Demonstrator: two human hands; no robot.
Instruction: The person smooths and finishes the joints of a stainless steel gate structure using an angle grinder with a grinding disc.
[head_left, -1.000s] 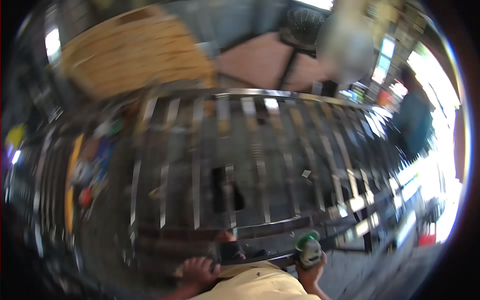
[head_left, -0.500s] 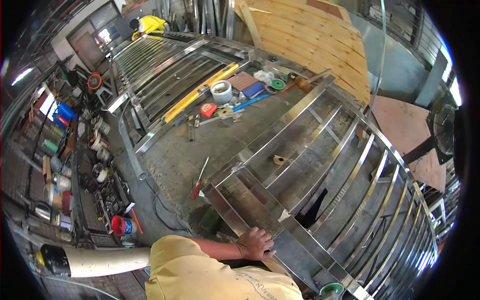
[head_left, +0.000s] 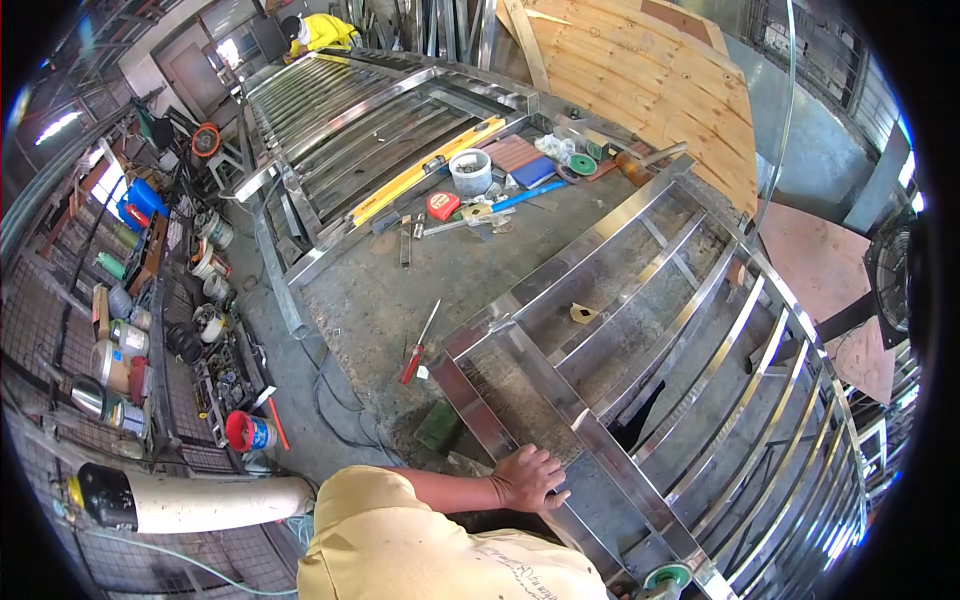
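My left hand rests on the near side rail of a shiny metal frame, fingers bent over the rail. The frame has long parallel bars and lies across the work surface. At the bottom edge, a tool with a round green disc shows in part beside the frame's near corner; its body is mostly cut off. My right hand is not visible. A red-handled screwdriver lies left of the frame, and a cut piece of tan card or wood lies between the bars.
Beyond lie a yellow spirit level, red tape measure, white bucket and hammer. A gas cylinder lies at left, near a red bucket. A fan stands right. A person in yellow bends far back.
The view has shifted slightly, so the frame and tools appear a little lower and further right. My left hand stays on the rail. The green disc remains near the corner.
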